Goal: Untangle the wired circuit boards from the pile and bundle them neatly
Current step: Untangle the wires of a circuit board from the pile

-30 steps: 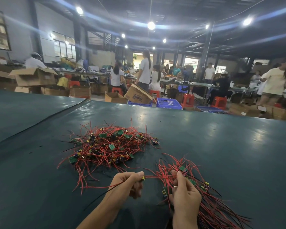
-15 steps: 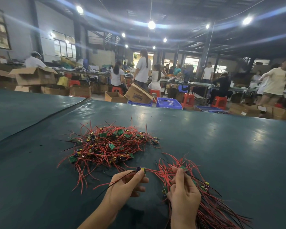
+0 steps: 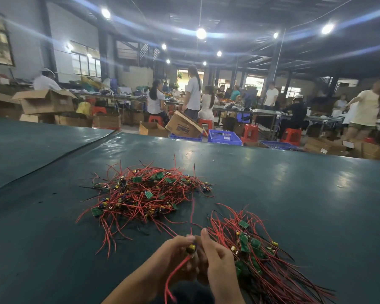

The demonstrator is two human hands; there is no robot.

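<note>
The tilted cardboard box (image 3: 184, 127) reads "tempo", printed upside down.

Your pile (image 3: 145, 194) shows red wires, green boards and yellow parts, your bundle (image 3: 257, 255) red and black wires with green boards, the loose wire (image 3: 177, 268) red, the table (image 3: 305, 194) dark teal.

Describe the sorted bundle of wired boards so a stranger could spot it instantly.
Start at the dark green table and look to its near edge, beside the right hand. The bundle lies there, gripped by that hand; unlike the tangled pile farther back and left, its red wires run mostly one way, fanning toward the lower right.
</note>
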